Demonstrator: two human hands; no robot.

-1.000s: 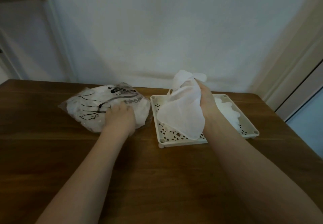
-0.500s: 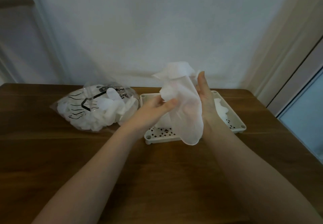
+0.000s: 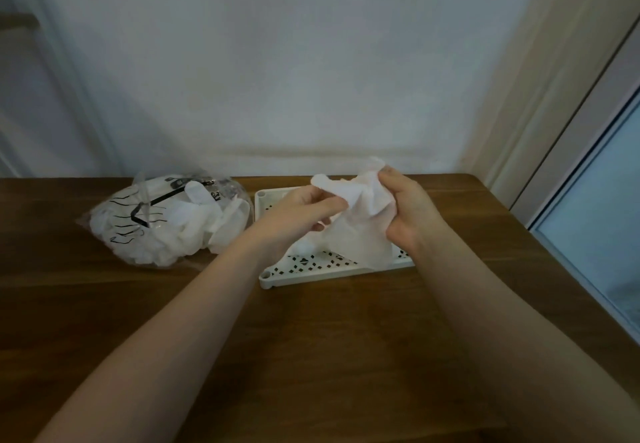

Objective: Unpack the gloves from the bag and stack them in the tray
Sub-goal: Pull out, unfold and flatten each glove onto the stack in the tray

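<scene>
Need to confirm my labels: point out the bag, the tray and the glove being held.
bag [image 3: 162,224]: head view, middle of the clear plastic.
tray [image 3: 313,278]: head view, near rim.
glove [image 3: 360,235]: head view, hanging cuff part.

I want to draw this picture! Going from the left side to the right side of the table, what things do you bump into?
Bag of gloves → left hand → white glove held in both hands → right hand. The tray sits under the hands, so its spot overlaps them.
</scene>
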